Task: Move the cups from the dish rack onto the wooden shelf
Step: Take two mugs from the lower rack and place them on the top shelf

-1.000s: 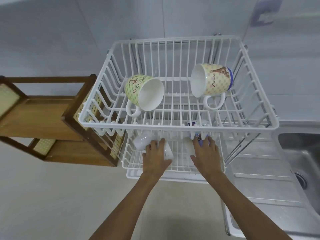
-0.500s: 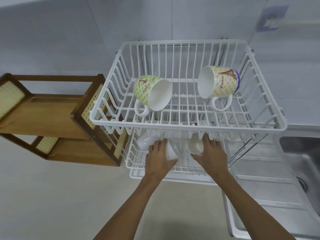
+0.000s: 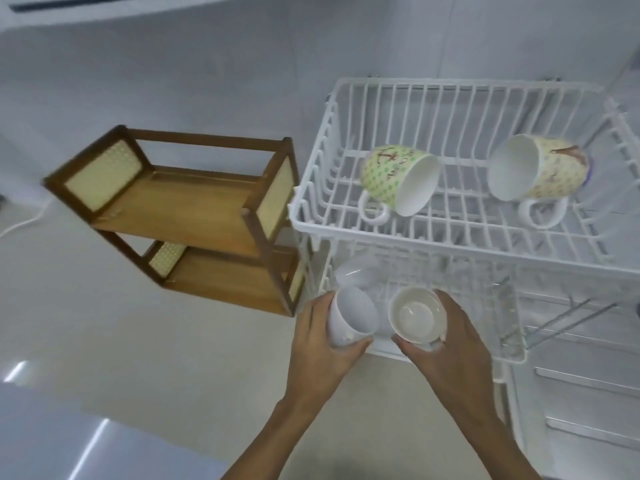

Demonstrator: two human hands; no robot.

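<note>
My left hand grips a plain white cup and my right hand grips a cream cup, both held just in front of the lower tier of the white wire dish rack. Another white cup lies blurred in that lower tier. On the upper tier lie a green-dotted mug and a yellow patterned mug, both on their sides. The two-level wooden shelf stands to the left of the rack, with nothing on either level.
A pale countertop spreads below the shelf. A steel drainboard sits at lower right under the rack. Grey tiled wall rises behind everything.
Both hands have pulled back out of the lower tier, each lifting a cup clear of the rack. The view has swung left, bringing the whole shelf into sight.
</note>
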